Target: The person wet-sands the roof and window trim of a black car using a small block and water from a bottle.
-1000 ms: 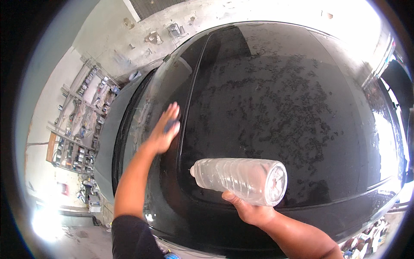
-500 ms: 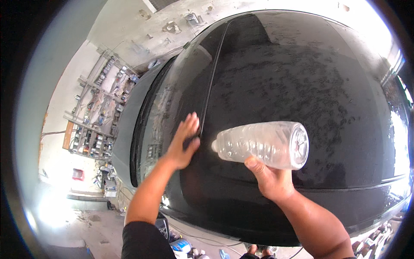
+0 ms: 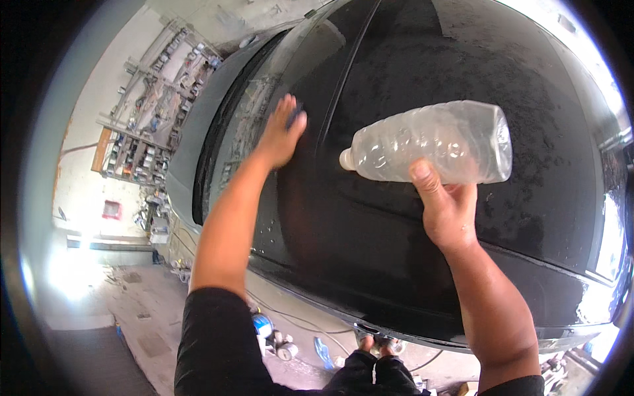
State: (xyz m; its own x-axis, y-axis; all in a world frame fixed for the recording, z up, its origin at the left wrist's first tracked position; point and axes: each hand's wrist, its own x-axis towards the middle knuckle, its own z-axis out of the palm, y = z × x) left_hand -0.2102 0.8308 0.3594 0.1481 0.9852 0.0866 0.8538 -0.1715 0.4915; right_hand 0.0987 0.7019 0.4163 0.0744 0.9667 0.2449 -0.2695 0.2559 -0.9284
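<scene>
My right hand point(image 3: 450, 208) grips a large clear plastic bottle point(image 3: 429, 142) from below, thumb on its near side. The bottle lies nearly level above the car's black roof point(image 3: 389, 244), its narrow neck pointing left and slightly down. Whether liquid comes out of it cannot be made out. My left hand point(image 3: 281, 135) is over the left part of the roof, near the windscreen, fingers stretched together. Between its thumb and fingers shows a small dark thing point(image 3: 295, 115), too blurred to name. Wet patches and drops mark the roof around both hands.
A dark seam point(image 3: 350, 66) runs along the roof. Left of it are the windscreen point(image 3: 241, 125) and grey bonnet point(image 3: 185, 171). Cluttered shelves point(image 3: 155, 105) stand by the wall. On the floor near my feet point(image 3: 376, 344) lie a blue-and-white can point(image 3: 262, 325), hoses and other items.
Both hands have moved farther across the roof, away from me. The bottle has gone up and right in the view, still in my right hand. My view has shifted too.
</scene>
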